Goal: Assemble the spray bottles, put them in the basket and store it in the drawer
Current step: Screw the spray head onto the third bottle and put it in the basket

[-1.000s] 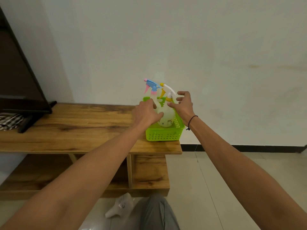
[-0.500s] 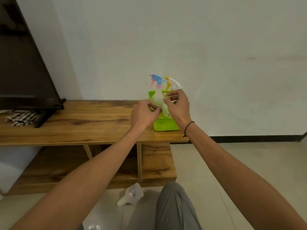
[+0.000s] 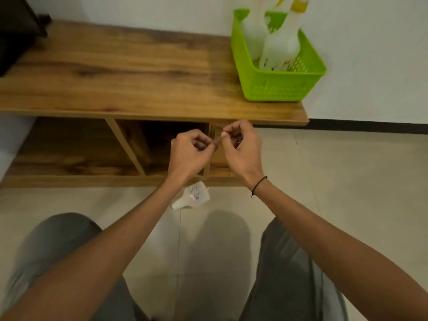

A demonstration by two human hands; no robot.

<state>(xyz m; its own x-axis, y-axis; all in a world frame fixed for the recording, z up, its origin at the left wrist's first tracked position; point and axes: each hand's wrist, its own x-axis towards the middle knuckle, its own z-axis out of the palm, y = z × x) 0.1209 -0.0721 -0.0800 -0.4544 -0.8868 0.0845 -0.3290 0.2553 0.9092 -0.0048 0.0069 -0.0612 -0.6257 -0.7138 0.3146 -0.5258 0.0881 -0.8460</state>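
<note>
A green basket point(image 3: 278, 86) stands at the right end of the wooden table top point(image 3: 115, 72). Two white spray bottles stand inside it, one at the back point(image 3: 253, 33) and one with a yellow collar in front point(image 3: 280, 47); their heads are cut off by the frame's top edge. A third white bottle point(image 3: 193, 198) lies on the floor without a spray head, just below my left wrist. My left hand point(image 3: 190, 154) and my right hand point(image 3: 240, 149) hover close together in front of the table's lower shelf, fingers curled, with nothing seen in either.
The open lower shelf point(image 3: 69, 158) has upright wooden dividers behind my hands. A dark TV point(image 3: 14, 31) sits at the table's far left. My knees in grey trousers fill the bottom of the view over a pale tiled floor point(image 3: 347, 181).
Both hands have left the bottles in the basket and dropped below the table's front edge. My view has tilted down and moved closer.
</note>
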